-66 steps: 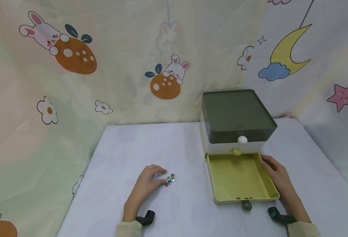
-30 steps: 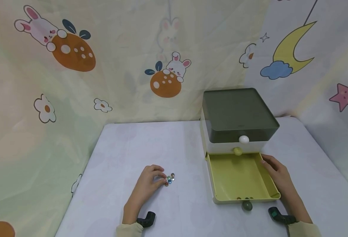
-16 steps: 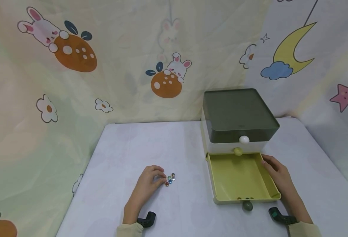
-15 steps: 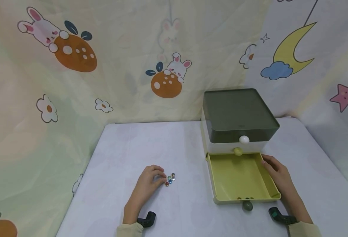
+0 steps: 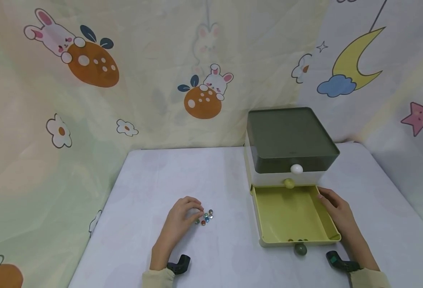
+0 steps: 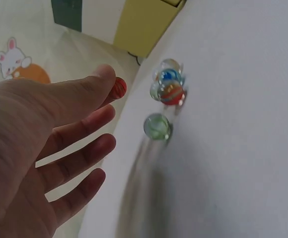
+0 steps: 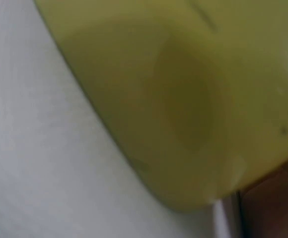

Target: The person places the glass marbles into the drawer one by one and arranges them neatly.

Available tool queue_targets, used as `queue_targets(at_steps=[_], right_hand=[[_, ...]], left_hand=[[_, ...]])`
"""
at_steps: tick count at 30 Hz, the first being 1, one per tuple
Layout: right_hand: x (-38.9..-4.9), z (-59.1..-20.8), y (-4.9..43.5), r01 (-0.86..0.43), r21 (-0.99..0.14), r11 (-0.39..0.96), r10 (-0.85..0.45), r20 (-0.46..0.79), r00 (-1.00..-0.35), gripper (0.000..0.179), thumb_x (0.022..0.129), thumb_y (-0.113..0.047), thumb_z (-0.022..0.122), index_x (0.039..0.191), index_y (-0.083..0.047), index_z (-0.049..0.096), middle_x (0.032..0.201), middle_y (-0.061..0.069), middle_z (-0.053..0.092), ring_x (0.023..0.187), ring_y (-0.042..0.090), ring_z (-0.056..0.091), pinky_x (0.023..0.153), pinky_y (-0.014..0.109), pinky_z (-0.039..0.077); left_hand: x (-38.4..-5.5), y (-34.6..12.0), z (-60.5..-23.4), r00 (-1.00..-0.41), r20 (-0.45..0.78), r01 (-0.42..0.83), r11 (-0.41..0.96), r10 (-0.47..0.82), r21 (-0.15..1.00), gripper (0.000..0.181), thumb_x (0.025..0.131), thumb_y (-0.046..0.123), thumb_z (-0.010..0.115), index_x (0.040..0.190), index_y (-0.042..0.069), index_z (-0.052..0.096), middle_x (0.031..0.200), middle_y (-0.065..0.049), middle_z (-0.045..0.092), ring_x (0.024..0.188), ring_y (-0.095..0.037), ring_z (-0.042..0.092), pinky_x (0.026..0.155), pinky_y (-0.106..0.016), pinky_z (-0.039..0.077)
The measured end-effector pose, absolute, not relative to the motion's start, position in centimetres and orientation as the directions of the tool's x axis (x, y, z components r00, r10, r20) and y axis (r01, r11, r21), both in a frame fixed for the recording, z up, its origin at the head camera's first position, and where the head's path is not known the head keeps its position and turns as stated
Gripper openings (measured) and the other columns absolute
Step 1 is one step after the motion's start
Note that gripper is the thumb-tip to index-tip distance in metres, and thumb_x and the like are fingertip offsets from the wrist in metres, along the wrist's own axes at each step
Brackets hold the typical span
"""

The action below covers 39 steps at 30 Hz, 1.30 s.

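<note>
My left hand (image 5: 181, 216) is just above the left part of the table. Its thumb and index finger pinch a red marble (image 6: 119, 88), with the other fingers loosely bent. Below, a pale green marble (image 6: 157, 127) lies apart from a tight cluster holding an orange-red marble (image 6: 171, 94), a blue marble (image 6: 169, 75) and some clear ones. On the right, my right hand (image 5: 341, 214) holds the side wall of the pulled-out yellow-green drawer (image 5: 287, 212), thumb at the rim. Several small marbles (image 5: 300, 240) lie along the drawer's front wall, partly hidden by it.
The drawer unit (image 5: 292, 138) stands at the back right, with a dark green top and a white drawer and a green one below. A dark round knob (image 5: 300, 250) sticks out from the open drawer's front. Printed fabric (image 5: 153, 72) hangs behind the white-covered table (image 5: 182, 172).
My left thumb and index finger have closed from a spread pose, and the hand has risen slightly with a red marble. The green marble now shows left of the cluster. My right hand stays put.
</note>
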State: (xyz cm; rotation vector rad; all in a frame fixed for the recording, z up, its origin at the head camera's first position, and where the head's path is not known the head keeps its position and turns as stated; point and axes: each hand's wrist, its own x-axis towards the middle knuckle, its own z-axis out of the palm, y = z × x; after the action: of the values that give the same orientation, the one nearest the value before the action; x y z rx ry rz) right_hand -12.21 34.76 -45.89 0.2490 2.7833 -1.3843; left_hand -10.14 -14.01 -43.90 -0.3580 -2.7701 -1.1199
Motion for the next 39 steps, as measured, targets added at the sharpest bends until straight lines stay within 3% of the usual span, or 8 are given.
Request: queue_targets(at_steps=[3,6,9,14,18,23,34,39], right_hand=[[-12.2,-46.0,34.8,0.15,-0.79,0.595,0.132,-0.088,-0.987,0.062,0.11,-0.051,0.045,0.156,-0.009,0.045,0.158,0.024,0.047,0.135,0.019,0.049,0.089,0.018,0.039],[-12.2,-46.1,34.9,0.146,-0.791,0.594,0.135,-0.081,-0.987,0.061,0.109,-0.051,0.046,0.155,-0.011,0.047,0.157,0.024,0.048,0.12,-0.008,0.045,0.088,0.016,0.038],[-12.2,-46.1,34.9,0.142,-0.792,0.593,0.136,-0.075,-0.988,0.061,0.109,-0.051,0.047,0.155,-0.012,0.047,0.156,0.025,0.048,0.112,-0.017,0.038,0.088,0.018,0.039],[-12.2,-46.2,35.1,0.131,-0.799,0.587,0.136,-0.062,-0.989,0.06,0.109,-0.051,0.048,0.154,-0.011,0.048,0.153,0.015,0.053,0.107,-0.023,0.035,0.086,0.016,0.038],[-12.2,-46.3,35.1,0.12,-0.802,0.585,0.137,-0.049,-0.989,0.06,0.109,-0.05,0.049,0.153,-0.011,0.05,0.147,0.004,0.057,0.104,-0.026,0.033,0.084,0.013,0.038],[-12.2,-46.3,35.2,0.108,-0.801,0.588,0.13,-0.038,-0.991,0.059,0.109,-0.049,0.05,0.153,-0.011,0.05,0.15,0.013,0.055,0.105,-0.027,0.033,0.084,0.012,0.037],[-12.2,-46.4,35.1,0.118,-0.806,0.579,0.135,-0.049,-0.99,0.059,0.108,-0.05,0.05,0.153,-0.011,0.05,0.143,-0.005,0.058,0.104,-0.026,0.034,0.083,0.011,0.037],[-12.2,-46.3,35.1,0.129,-0.803,0.582,0.135,-0.061,-0.989,0.06,0.108,-0.051,0.049,0.154,-0.012,0.049,0.148,0.004,0.057,0.104,-0.026,0.033,0.084,0.012,0.037]], left_hand=[[-10.1,-13.7,-43.4,-0.956,0.229,0.293,0.676,0.185,0.676,0.013,0.086,0.016,0.085,0.094,0.023,0.078,0.115,0.011,0.071,0.116,-0.017,0.063,0.1,-0.043,0.053],[-10.2,-13.3,-42.9,-0.947,0.245,0.32,0.645,0.206,0.694,0.013,0.086,0.015,0.085,0.095,0.022,0.078,0.115,0.009,0.072,0.116,-0.017,0.063,0.101,-0.043,0.052],[-10.3,-12.6,-42.2,-0.94,0.25,0.342,0.618,0.233,0.708,0.012,0.087,0.016,0.085,0.095,0.022,0.078,0.115,0.009,0.072,0.117,-0.016,0.062,0.101,-0.039,0.052],[-10.8,-10.9,-41.0,-0.917,0.25,0.393,0.6,0.31,0.697,0.011,0.089,0.017,0.083,0.097,0.023,0.078,0.116,0.012,0.07,0.115,-0.013,0.061,0.091,-0.03,0.056],[-11.4,-9.4,-40.4,-0.881,0.271,0.463,0.594,0.387,0.658,0.01,0.09,0.019,0.083,0.097,0.022,0.078,0.115,0.009,0.071,0.113,-0.012,0.062,0.096,-0.032,0.053],[-11.8,-8.0,-39.9,-0.835,0.305,0.54,0.574,0.458,0.616,0.009,0.09,0.02,0.083,0.098,0.021,0.079,0.115,0.007,0.072,0.112,-0.013,0.062,0.095,-0.032,0.054],[-12.6,-4.9,-39.0,-0.766,0.336,0.623,0.503,0.548,0.599,0.007,0.093,0.024,0.08,0.1,0.021,0.079,0.116,0.008,0.071,0.115,-0.011,0.062,0.098,-0.025,0.052],[-13.0,-3.3,-38.7,-0.728,0.357,0.665,0.477,0.585,0.575,0.009,0.093,0.023,0.08,0.101,0.02,0.079,0.117,0.007,0.072,0.116,-0.012,0.062,0.101,-0.023,0.051]])
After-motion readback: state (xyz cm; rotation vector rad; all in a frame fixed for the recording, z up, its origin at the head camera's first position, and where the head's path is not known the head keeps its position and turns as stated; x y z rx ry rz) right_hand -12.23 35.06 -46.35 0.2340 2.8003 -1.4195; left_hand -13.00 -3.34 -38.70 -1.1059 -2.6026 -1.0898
